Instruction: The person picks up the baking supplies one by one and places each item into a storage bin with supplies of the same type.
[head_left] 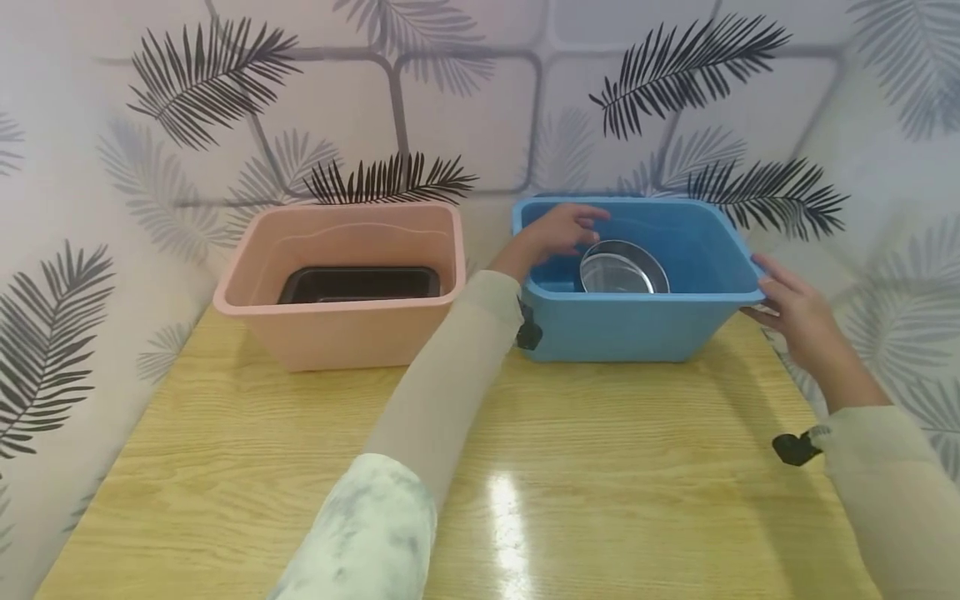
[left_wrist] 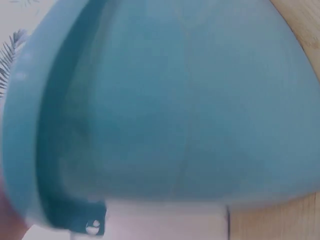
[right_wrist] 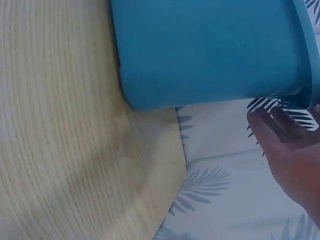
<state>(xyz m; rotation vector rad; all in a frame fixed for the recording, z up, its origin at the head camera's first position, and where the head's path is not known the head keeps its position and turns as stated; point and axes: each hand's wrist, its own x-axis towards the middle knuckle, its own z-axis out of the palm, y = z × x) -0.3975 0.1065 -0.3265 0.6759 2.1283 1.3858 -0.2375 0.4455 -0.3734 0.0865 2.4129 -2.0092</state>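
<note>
My left hand [head_left: 561, 232] reaches over the left end of a blue plastic bin [head_left: 622, 329], its fingers loosely extended and holding nothing. Just beyond those fingertips, a round metal pan [head_left: 626, 268] leans inside the bin. My right hand [head_left: 802, 312] is at the bin's right end, fingers spread along the outside of the rim. From the right wrist, the fingers [right_wrist: 270, 132] show fairly straight just beneath the overhanging rim. The bin's end wall [left_wrist: 190, 110] fills most of the left wrist view, which hides nearly all of the left hand.
A pink bin [head_left: 360, 333] stands to the left of the blue one, with a dark rectangular tray [head_left: 360, 283] inside. Both are at the back of a wooden table [head_left: 600, 467], against a leaf-patterned wall covering [head_left: 465, 108]. The table's right edge runs below my right hand.
</note>
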